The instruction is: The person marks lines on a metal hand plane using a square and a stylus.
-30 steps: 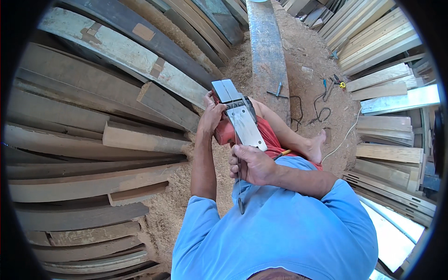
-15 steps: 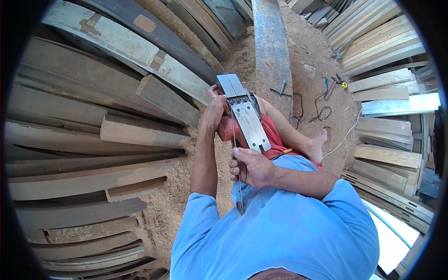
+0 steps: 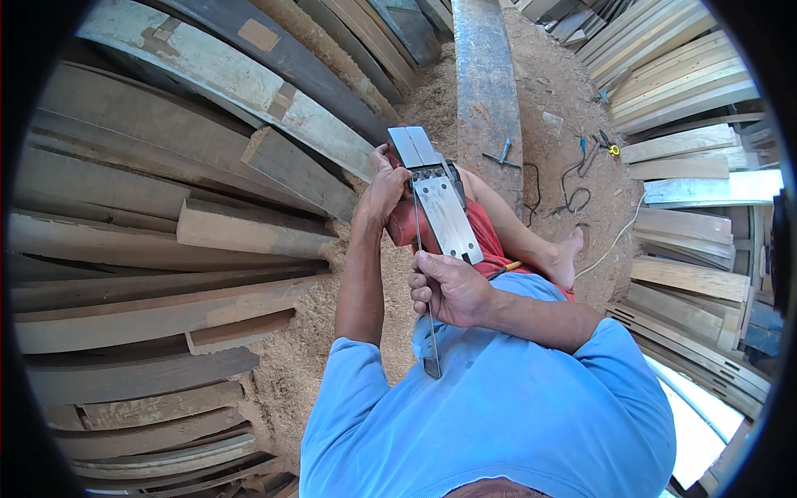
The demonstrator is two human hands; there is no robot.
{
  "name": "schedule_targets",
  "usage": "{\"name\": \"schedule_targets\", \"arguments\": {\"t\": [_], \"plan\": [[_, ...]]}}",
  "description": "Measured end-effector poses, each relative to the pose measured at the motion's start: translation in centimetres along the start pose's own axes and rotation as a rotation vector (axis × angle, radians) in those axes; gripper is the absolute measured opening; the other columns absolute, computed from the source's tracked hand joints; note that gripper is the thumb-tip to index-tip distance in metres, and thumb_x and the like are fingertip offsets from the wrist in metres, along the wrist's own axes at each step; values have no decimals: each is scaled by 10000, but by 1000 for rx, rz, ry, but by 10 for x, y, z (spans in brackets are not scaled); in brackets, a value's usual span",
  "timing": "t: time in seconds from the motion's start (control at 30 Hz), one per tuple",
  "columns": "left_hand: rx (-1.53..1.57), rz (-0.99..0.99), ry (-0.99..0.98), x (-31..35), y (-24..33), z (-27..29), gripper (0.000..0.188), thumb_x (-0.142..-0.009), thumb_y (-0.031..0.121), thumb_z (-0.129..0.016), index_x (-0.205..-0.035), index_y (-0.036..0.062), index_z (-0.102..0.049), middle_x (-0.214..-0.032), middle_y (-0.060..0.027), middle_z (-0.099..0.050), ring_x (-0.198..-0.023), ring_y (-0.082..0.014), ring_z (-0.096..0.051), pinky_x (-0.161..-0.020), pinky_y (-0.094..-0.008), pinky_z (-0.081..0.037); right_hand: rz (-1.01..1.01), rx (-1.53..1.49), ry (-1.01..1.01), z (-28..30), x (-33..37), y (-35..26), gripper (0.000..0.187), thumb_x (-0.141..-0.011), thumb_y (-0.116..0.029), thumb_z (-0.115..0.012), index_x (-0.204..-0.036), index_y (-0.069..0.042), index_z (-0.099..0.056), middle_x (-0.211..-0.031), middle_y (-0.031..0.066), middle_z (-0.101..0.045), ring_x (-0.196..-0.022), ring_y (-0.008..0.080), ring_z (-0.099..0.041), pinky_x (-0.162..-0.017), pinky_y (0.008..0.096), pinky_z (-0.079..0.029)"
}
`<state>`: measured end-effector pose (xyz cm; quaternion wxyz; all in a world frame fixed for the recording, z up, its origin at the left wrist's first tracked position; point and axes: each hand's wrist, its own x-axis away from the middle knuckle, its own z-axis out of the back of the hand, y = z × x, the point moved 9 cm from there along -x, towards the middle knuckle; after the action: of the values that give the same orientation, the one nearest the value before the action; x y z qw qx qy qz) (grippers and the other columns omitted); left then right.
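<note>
Evidently, in the head view, the one relation that matters is between the upturned electric planer [image 3: 446, 220] and the slender metal rod [image 3: 432, 368] running along its left side. The planer is held above the person's lap, over the red shorts [image 3: 490, 236], straight ahead of the torso, with its metal sole facing up. The left hand [image 3: 387, 187] is the nearer one, touching the planer: its fingers curl around the far left side of the red body, though some are hidden behind it. The right hand [image 3: 453, 290] sits just below the near end, thumb and bent fingers closed on the rod, with no clear gap between them. The rod's flat end points back toward the person's chest, while its far end reaches the slot between the two sole plates; whether it touches there cannot be told. As for direction, the planer's long axis runs away from the person, its far end leaning to the left and its notched near end toward the right hand.
</note>
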<state>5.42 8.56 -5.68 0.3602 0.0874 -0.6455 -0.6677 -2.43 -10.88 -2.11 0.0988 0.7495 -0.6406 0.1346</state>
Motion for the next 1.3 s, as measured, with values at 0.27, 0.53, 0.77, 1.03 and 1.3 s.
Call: {"name": "schedule_targets", "arguments": {"t": [0.27, 0.53, 0.77, 1.03, 1.3], "plan": [[-111, 15, -5, -1, 5, -5, 697, -889, 135, -504, -1497, -16, -199, -1175, -135, -554, -853, -170, -631, -713, -298, -539, 8, -1, -8, 3, -2, -4, 220, -1118, -341, -483, -1044, -142, -541, -845, -23, -553, -693, 101, -605, -694, 329, -587], [164, -20, 31, 2, -1, 0, 689, -930, 266, -477, -1523, 22, -225, -1379, -178, -494, -1234, -276, -547, -1062, -395, -454, -10, -56, 46, -6, 3, -5, 239, -1109, -363, -504, -990, -157, -533, -802, -29, -598, -633, 84, -611, -618, 306, -579], [147, -17, 0, 0, 0, -2, 630, -978, 293, -413, -1508, 6, -230, -1397, -202, -476, -1261, -279, -527, -1088, -401, -435, -26, -109, -3, -13, 8, -11, 251, -1108, -386, -497, -1031, -153, -549, -827, -38, -562, -651, 69, -573, -627, 284, -562], [93, -97, 39, -2, 3, 1, 595, -976, 268, -392, -1457, -53, -247, -1346, -204, -489, -1237, -261, -518, -1108, -383, -407, -6, -46, 74, -14, 9, -14, 257, -1108, -384, -504, -984, -162, -539, -792, -44, -566, -605, 59, -579, -594, 282, -544], [140, -93, 22, -2, 0, 1, 601, -972, 262, -398, -1452, -64, -238, -1350, -203, -487, -1244, -262, -518, -1115, -378, -402, 4, -15, 115, -12, 6, -17, 255, -1105, -385, -511, -984, -163, -540, -781, -43, -570, -600, 59, -578, -589, 277, -537]]}}
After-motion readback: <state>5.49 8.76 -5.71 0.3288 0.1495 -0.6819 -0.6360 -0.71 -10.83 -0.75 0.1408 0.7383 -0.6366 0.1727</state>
